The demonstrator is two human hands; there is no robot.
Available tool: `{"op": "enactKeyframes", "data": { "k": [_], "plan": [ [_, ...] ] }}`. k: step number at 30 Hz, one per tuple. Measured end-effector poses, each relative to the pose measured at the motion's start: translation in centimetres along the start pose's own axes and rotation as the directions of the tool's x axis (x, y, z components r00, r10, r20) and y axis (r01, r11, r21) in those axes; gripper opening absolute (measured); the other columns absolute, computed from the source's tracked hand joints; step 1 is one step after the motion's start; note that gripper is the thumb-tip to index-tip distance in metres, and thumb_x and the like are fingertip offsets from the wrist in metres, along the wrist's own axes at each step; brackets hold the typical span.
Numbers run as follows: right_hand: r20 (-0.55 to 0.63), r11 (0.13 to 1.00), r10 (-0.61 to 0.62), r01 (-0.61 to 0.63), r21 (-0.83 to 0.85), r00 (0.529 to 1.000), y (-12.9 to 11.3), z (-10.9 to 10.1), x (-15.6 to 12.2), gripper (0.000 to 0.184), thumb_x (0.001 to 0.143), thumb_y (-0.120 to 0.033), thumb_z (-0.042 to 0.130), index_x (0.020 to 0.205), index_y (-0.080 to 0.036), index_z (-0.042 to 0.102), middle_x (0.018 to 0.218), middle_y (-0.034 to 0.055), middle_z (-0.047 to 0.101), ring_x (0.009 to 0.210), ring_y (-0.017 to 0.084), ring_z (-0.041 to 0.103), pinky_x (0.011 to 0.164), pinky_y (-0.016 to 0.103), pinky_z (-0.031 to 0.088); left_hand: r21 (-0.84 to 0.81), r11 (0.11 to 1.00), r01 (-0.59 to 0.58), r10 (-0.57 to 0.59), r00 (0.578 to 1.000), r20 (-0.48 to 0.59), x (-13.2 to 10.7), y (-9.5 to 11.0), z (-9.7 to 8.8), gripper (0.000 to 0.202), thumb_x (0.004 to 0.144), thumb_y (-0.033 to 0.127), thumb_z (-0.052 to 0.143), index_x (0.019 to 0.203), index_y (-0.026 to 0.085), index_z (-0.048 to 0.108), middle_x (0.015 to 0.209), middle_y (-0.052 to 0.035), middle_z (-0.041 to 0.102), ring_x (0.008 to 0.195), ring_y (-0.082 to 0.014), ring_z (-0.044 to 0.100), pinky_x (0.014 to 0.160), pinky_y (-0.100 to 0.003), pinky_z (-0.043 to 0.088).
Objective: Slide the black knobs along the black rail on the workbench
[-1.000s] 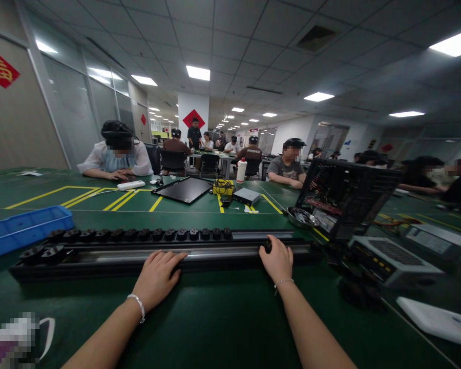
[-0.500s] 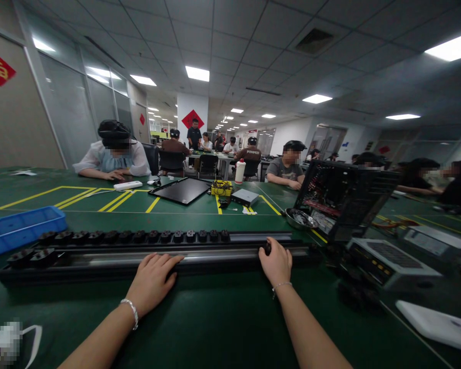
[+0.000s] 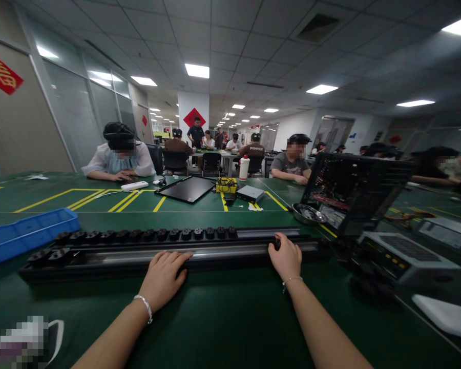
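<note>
In front of me lies a long black tray [image 3: 119, 275] with a shiny metal channel [image 3: 223, 253] along it. My left hand [image 3: 165, 277] rests over its near edge, fingers stretched out along the metal. Toward the tray's right end, my right hand [image 3: 286, 254] is closed around a small black part [image 3: 277, 244], mostly hidden by the fingers. Two black round-topped parts [image 3: 59, 255] sit at the left end of this tray. Directly behind runs a second channel [image 3: 269, 232], with a row of similar black parts [image 3: 162, 234] along its left and middle stretch.
To the left stands a blue bin [image 3: 30, 233]. On the right are an open computer case [image 3: 353, 192], a metal bowl [image 3: 309, 214], a power supply [image 3: 407, 259] and a white object [image 3: 445, 315]. A flat black panel [image 3: 186, 189] lies farther back, with co-workers seated beyond.
The camera has turned slightly left, so everything appears shifted right. Both hands keep about the same places on the tray.
</note>
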State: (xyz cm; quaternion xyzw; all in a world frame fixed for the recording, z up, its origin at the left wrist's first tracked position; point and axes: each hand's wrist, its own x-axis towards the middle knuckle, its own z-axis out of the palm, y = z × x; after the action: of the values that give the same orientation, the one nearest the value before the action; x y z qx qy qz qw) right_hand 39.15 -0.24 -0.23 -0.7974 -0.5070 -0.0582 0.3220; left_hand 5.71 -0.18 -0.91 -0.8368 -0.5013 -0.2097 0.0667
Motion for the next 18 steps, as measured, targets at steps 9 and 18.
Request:
{"op": "enactKeyframes", "data": {
  "k": [9, 18],
  "plan": [
    [0.018, 0.999, 0.002, -0.001, -0.047, 1.000, 0.25, 0.16, 0.25, 0.041, 0.075, -0.031, 0.043, 0.114, -0.021, 0.048, 0.116, 0.0069, 0.054, 0.114, 0.021, 0.042, 0.101, 0.042, 0.016, -0.002, 1.000, -0.002, 0.002, 1.000, -0.004, -0.03, -0.17, 0.07, 0.036, 0.079, 0.026, 0.043, 0.113, 0.030, 0.052, 0.098, -0.0003, 0.061, 0.094, -0.0181, 0.052, 0.095, -0.040, 0.028],
    [0.019, 1.000, 0.018, -0.018, -0.007, 1.000, 0.49, -0.01, 0.44, 0.038, 0.074, -0.030, 0.043, 0.111, -0.023, 0.049, 0.112, 0.0042, 0.057, 0.108, 0.020, 0.047, 0.100, 0.042, 0.018, -0.017, 1.000, -0.001, 0.001, 1.000, -0.005, 0.01, -0.11, 0.00, 0.035, 0.079, 0.027, 0.043, 0.113, 0.030, 0.053, 0.099, -0.0003, 0.061, 0.095, -0.0176, 0.052, 0.096, -0.040, 0.027]
  ]
}}
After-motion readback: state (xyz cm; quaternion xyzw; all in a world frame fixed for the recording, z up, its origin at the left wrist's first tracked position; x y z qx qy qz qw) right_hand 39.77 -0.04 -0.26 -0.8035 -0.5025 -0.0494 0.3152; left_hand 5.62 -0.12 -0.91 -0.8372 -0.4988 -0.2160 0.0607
